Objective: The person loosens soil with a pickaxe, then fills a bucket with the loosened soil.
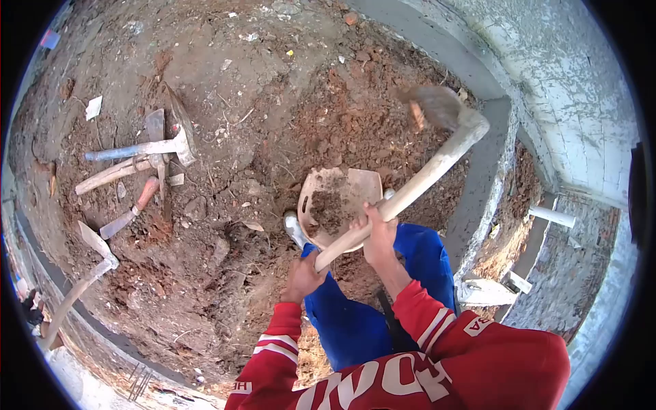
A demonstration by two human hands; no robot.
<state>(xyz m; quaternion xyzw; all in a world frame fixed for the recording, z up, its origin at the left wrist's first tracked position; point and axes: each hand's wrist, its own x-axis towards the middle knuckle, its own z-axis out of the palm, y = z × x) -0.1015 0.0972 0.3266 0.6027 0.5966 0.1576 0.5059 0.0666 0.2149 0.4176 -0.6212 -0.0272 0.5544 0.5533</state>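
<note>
Both my hands are wrapped round the pale wooden handle of a hoe (427, 169). My left hand (304, 277) grips near the handle's butt end, above my knee. Further up the shaft, my right hand (379, 239) is closed too. The hoe's blade (437, 108) is blurred and hangs over loose brown soil (362, 113) at the upper right. Under the handle, between my feet, sits a shallow beige pan (362, 183) with soil in it; its right side is partly hidden by my right hand.
Pick-like tools, one with a blue handle (119, 152), lie on the ground at left beside a red-handled blade (130, 210). Another hoe (78, 287) lies lower left. A concrete ledge (482, 184) and a wall (574, 89) border the right, with a white pipe (552, 216).
</note>
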